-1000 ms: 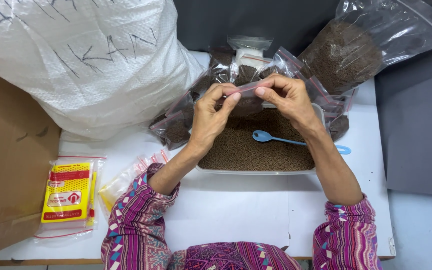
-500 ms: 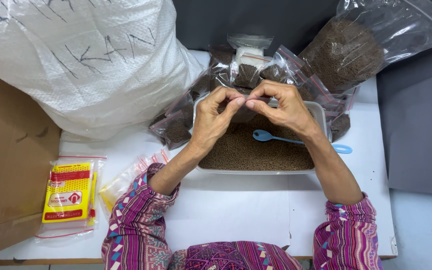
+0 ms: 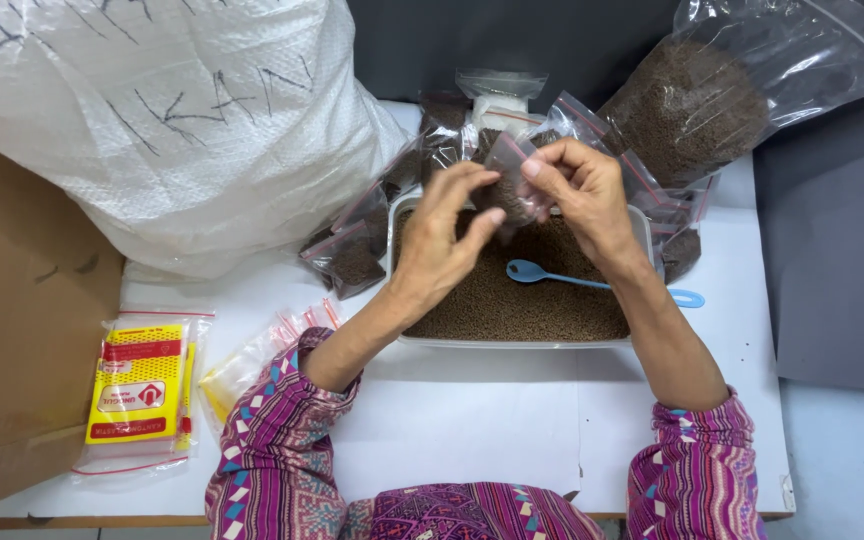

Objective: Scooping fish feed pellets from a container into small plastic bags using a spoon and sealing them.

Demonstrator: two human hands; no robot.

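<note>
1. Running off the left edge, a brown cardboard box point(image 3: 12, 330) is cut by the frame, so its full shape cannot be made out; it sits well to the left of the tray.
2. Lying left of the tray on the white table point(image 3: 472, 420) is a clear packet with a yellow and red label point(image 3: 140, 395); beside it a stack of empty clear zip bags point(image 3: 252, 360) is partly covered by the left sleeve.
3. Up and left of the tray, a large white woven sack point(image 3: 172, 120) is cropped at the top.
4. Just left of the tray, small filled bags of brown granules point(image 3: 352, 255) overlap one another; their number is hard to tell.
5. Centre: the tray point(image 3: 512, 342) is filled with brown granules, its near rim visible, its far rim hidden behind the hands.
6. Above the tray, the left hand point(image 3: 442, 240) and right hand point(image 3: 577, 190) come together, fingertips pinching a small clear zip bag point(image 3: 507, 180) holding brown granules; fingers hide most of it, and whether its seal is closed cannot be told.
7. A blue spoon point(image 3: 532, 272) lies in the tray, its handle passing behind the right forearm.
8. Up and right of the tray, a large clear bag of granules point(image 3: 712, 100) is cut off at the top.
</note>
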